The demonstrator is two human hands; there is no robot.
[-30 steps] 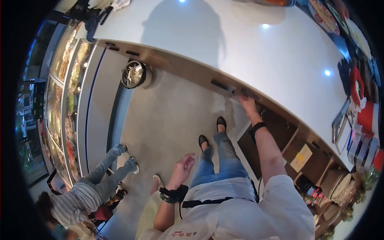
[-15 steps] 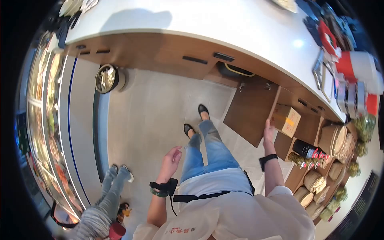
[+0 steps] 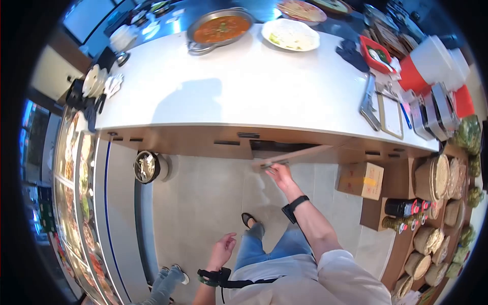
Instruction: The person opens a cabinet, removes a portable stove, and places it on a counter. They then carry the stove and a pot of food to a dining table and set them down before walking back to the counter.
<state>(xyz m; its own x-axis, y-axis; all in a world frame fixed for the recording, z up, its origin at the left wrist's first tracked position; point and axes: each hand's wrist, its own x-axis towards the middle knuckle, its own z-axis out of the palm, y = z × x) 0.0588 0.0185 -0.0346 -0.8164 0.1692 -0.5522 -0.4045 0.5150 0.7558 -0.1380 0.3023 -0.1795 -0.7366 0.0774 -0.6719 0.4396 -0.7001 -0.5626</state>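
My right hand [image 3: 280, 176] has its fingers on the free edge of a brown wooden cabinet door [image 3: 300, 155], close to its dark handle. The door stands partly open from the counter front, and a dark gap [image 3: 277, 146] shows behind it. A black strap is round my right wrist. My left hand [image 3: 222, 251] hangs in front of my left thigh, holding nothing, its fingers loosely bent and apart. A black band and a green bangle circle that wrist.
Above the cabinets runs a white counter [image 3: 203, 101] with a pan of red stew [image 3: 222, 29], a white plate [image 3: 291, 35] and a clipboard [image 3: 390, 116]. A cardboard box [image 3: 360, 180] and baskets are right. A bin [image 3: 147, 166] and another person's legs [image 3: 168, 284] are left.
The cabinet door has swung from wide open toward the counter front, my right hand moving left with it. My view has tilted up, showing more of the countertop.
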